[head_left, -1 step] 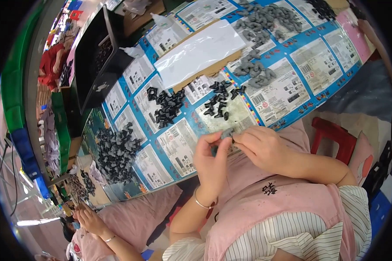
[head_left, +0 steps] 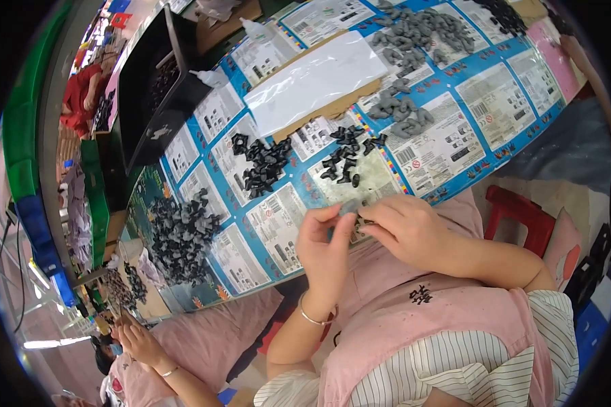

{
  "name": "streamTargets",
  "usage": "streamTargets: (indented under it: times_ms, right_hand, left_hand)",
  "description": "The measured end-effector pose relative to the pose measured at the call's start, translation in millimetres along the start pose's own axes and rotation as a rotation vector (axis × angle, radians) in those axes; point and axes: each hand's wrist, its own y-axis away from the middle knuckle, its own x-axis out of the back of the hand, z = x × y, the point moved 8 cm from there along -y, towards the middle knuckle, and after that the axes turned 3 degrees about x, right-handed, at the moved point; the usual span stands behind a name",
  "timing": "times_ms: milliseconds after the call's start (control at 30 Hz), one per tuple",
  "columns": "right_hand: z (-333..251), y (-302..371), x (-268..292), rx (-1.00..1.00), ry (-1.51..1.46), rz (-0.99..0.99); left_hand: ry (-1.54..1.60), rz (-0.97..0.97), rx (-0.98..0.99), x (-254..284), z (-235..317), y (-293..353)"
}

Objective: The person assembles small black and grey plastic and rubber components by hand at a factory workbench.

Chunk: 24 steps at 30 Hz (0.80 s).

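– Slightly leftward goes your left hand (head_left: 321, 252), pinching the grey piece (head_left: 349, 206) nearer you than the white sheet (head_left: 316, 85)!
– And your right hand (head_left: 411, 230)?
– Curled beside that piece; whether it pinches anything, I can't tell.

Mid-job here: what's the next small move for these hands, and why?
Probably ease the right hand in against the grey piece: the left hand pinches that piece, and the right hand's fingertips sit close beside it. Whether they grip a part is hard to tell.
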Motion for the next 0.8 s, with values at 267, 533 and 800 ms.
streamTargets:
  times_ms: [267,533,800]
  right_hand:
    - [29,-96,-30,0.034,0.115,0.079]
    - [35,-132,-75,0.195,0.313,-0.023]
    - [22,-92,-43,-0.252,-0.322,-0.075]
  left_hand:
    - [0.211,0.184,0.030,66,-11,-3]
    - [0.225,0.169,0.036,73,-14,4]
    - [0.250,0.120,0.000,69,-2,4]
